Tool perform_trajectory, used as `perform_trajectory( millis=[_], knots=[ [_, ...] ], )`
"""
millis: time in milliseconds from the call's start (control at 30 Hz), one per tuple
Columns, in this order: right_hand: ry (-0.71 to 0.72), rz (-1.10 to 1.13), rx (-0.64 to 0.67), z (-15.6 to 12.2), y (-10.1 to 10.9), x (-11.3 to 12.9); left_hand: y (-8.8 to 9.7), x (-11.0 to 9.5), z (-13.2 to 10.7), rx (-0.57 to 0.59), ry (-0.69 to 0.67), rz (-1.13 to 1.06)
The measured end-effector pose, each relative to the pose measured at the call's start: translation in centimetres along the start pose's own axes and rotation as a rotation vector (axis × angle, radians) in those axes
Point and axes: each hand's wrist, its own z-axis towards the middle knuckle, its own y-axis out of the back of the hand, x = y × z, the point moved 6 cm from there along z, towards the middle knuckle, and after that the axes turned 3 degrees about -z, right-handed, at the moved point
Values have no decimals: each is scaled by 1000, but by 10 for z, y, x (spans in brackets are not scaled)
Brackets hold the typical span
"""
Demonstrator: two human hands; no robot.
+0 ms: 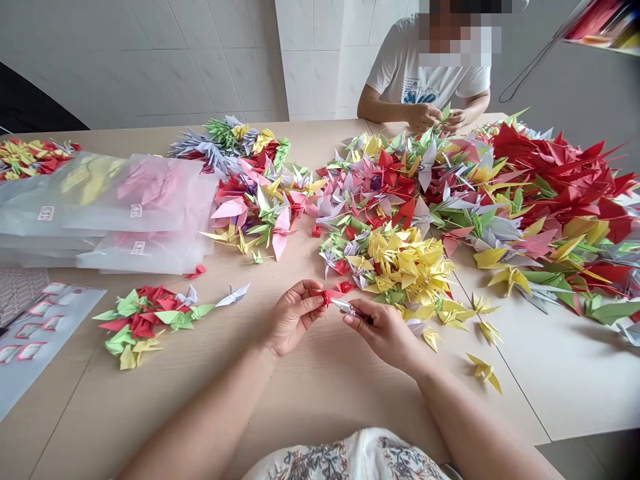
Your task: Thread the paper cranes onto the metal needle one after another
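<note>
Over the middle of the table, my left hand (293, 319) pinches a small red paper crane (329, 295) between thumb and fingertips. My right hand (387, 332) is closed around a silver metal tool (343, 305) with a narrow tip; its exact kind is partly hidden by my fingers. The tool's tip meets the red paper. Just beyond my right hand lies a heap of yellow paper cranes (407, 260). To the left of my left hand sits a smaller pile of red, green and yellow cranes (150, 313), with one pale lilac crane (233, 295) beside it.
Translucent bags (145, 230) of folded paper are stacked at the left, near a sheet with red-framed labels (45, 320). Mixed cranes (370, 183) spread across the back, with a big red heap (555, 173) at right. Opposite, a person in a white shirt (400, 60) handles green paper.
</note>
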Motion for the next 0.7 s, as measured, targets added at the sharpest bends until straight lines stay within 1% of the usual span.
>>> perform_trajectory(
  millis=[467,700],
  knots=[
    [12,-114,-33,-1,-3,-4,-3,0,-1,9,-8,34],
    [-3,-162,-36,-2,1,-3,-4,-1,-2,9,-9,54]
  ],
)
